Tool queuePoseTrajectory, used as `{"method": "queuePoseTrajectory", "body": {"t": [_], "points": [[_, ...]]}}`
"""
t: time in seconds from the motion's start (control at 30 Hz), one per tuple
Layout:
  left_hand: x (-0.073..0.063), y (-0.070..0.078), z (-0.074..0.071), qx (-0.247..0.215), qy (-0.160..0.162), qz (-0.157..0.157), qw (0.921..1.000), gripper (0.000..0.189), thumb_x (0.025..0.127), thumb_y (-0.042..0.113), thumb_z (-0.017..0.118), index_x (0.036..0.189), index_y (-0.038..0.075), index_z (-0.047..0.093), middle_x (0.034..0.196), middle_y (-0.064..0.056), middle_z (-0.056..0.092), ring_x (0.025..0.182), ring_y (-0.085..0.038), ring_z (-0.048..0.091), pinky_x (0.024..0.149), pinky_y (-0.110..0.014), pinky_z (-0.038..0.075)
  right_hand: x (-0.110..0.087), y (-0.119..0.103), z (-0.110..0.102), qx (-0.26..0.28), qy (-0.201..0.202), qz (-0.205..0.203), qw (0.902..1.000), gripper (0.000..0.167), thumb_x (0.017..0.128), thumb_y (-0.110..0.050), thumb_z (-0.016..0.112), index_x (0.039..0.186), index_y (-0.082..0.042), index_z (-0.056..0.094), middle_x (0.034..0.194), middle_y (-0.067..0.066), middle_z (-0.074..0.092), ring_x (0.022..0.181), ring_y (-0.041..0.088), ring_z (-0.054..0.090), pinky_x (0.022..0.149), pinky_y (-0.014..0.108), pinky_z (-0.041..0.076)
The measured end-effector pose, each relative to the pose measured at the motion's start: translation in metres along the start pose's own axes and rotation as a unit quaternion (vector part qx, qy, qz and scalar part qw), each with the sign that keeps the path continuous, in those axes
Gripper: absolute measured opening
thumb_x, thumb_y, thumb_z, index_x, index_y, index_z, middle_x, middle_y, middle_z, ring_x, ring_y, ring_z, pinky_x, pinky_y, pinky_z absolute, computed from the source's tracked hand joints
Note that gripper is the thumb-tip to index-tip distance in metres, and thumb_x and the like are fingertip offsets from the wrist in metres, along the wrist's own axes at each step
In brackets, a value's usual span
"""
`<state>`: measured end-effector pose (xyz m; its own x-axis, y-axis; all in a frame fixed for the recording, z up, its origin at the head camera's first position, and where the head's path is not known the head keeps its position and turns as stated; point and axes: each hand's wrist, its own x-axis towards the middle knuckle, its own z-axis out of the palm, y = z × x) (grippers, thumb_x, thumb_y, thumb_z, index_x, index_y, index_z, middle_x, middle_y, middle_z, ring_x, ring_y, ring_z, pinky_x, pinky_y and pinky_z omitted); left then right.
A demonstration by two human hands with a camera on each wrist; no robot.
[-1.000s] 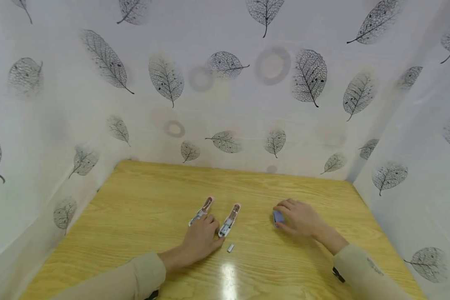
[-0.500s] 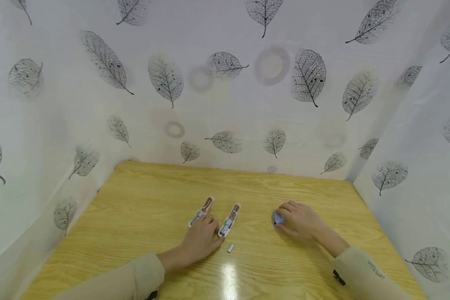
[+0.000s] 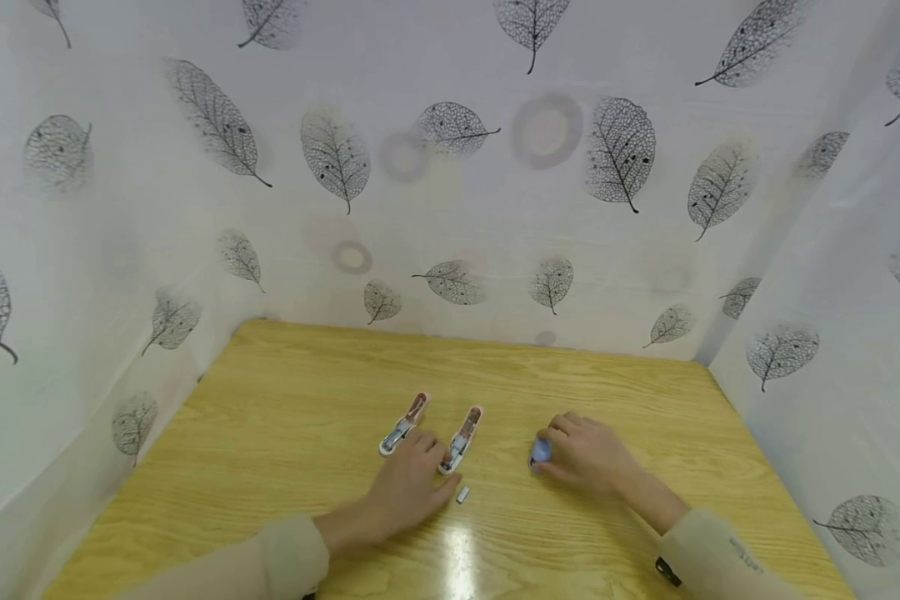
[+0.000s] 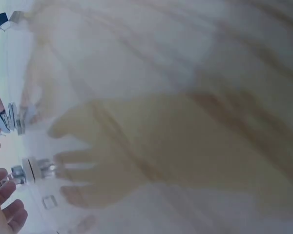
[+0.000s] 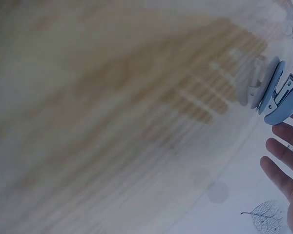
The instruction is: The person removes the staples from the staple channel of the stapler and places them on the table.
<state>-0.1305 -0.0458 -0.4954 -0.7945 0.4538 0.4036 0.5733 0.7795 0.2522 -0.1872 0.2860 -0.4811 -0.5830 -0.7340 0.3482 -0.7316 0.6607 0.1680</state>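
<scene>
1. My left hand (image 3: 412, 483): back up, arm angled in from the near left toward the far right, pale sleeve (image 3: 296, 546) pushed above the wrist.
2. My right hand (image 3: 588, 454): back up, arm angled in from the near right toward the far left, thumb on the near side, fingers on the far side.
3. Surface: yellow wood-grain table (image 3: 330, 367), bright glare patch (image 3: 459, 550) at the near middle.
4. Room: white sheeting (image 3: 465, 67) with dark leaf prints at the far side, left and right.
5. Right grip: narrow, pinching the blue stapler (image 3: 540, 450) between thumb and fingers, right of the other staplers.
6. Left grip: thumb and index sit around the near end of the right pale stapler (image 3: 462, 436); can't tell if I pinch it or just touch it.
7. Left pale stapler (image 3: 403, 423): just beyond my left fingers, slanting far right, roughly parallel to the other pale one, apart from it.
8. Small metal strip (image 3: 462, 494): on the table, just right of my left thumb.
</scene>
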Motion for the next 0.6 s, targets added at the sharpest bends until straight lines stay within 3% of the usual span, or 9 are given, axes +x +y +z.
{"method": "queuePoseTrajectory", "body": {"t": [0.3,0.5,0.6], "points": [[-0.001,0.015,0.005,-0.028,-0.002,0.016,0.9995,0.023,0.089,0.031,0.084,0.099,0.013,0.073,0.096,0.002,0.07,0.093,-0.014,0.065,0.084,-0.03,0.057,0.006,-0.023,-0.001,-0.029,0.002,-0.006,0.9996,0.05,0.084,-0.064,0.079,0.106,-0.019,0.075,0.096,-0.006,0.071,0.086,0.01,0.065,0.073,0.026,0.059],[0.004,0.025,0.005,-0.003,-0.009,0.031,0.9995,0.024,0.092,0.035,0.081,0.102,0.015,0.074,0.1,0.003,0.073,0.097,-0.015,0.067,0.089,-0.032,0.059,0.006,-0.029,-0.004,-0.049,0.01,-0.007,0.9987,0.055,0.079,-0.066,0.082,0.104,-0.018,0.076,0.095,-0.005,0.074,0.085,0.012,0.069,0.073,0.028,0.061],[0.009,0.032,0.006,0.012,-0.014,0.047,0.9987,0.025,0.093,0.039,0.078,0.103,0.016,0.074,0.101,0.004,0.073,0.099,-0.014,0.067,0.091,-0.033,0.059,0.004,-0.024,-0.008,-0.029,0.002,-0.015,0.9995,0.055,0.081,-0.065,0.081,0.107,-0.017,0.075,0.098,-0.004,0.074,0.089,0.013,0.069,0.076,0.029,0.062]]}}
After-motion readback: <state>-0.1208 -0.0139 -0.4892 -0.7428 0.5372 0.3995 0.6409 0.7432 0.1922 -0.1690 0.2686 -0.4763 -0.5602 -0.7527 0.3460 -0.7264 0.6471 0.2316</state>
